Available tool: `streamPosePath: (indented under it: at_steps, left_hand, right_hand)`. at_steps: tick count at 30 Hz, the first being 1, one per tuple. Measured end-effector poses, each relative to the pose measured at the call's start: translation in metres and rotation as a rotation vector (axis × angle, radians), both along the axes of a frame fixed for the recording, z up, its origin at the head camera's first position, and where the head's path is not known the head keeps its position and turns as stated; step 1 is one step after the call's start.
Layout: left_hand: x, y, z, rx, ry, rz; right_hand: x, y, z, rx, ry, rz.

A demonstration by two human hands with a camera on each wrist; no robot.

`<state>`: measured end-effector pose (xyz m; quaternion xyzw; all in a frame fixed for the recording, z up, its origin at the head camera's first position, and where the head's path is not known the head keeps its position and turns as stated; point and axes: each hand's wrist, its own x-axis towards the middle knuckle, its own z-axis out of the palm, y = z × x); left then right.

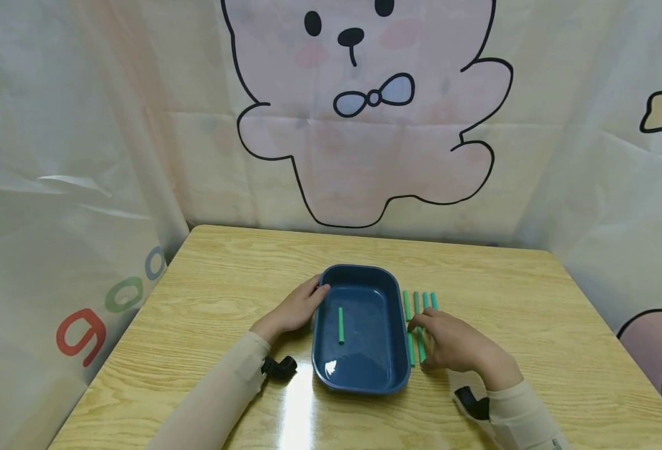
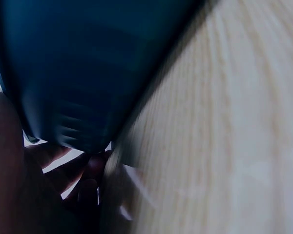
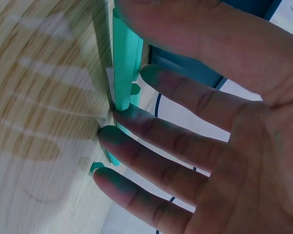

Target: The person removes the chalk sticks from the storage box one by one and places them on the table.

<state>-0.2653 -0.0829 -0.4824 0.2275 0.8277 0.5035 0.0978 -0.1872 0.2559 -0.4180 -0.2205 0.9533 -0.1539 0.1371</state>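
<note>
A deep blue rectangular basin (image 1: 360, 375) lies on the table with one green stick (image 1: 341, 325) inside it. My left hand (image 1: 294, 307) holds the basin's left side, thumb over the rim and fingers along the outer wall. Just right of the basin, several green and teal sticks (image 1: 406, 305) lie in two rows. My right hand (image 1: 454, 344) reaches over the nearer row and hides part of it. In the right wrist view its fingers (image 3: 171, 134) are nearly straight, fingertips right at the sticks. The thumb overlaps the upper end of the nearest green stick (image 3: 124, 63).
The wooden table (image 1: 240, 256) has its far edge close to a printed curtain (image 1: 353, 144) showing a bear. Curtains also hang at both sides. A black wrist mount (image 1: 279, 367) sits on the left sleeve, and another (image 1: 471, 403) on the right.
</note>
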Motion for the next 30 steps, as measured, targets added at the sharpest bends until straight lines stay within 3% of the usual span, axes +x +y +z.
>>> streamPosePath:
  at_steps: [30]
  left_hand:
    - [-0.0076, -0.0044, 0.0006, 0.009, -0.003, -0.017]
  right_hand:
    - [-0.0029, -0.0061, 0.0017, -0.005, 0.003, 0.01]
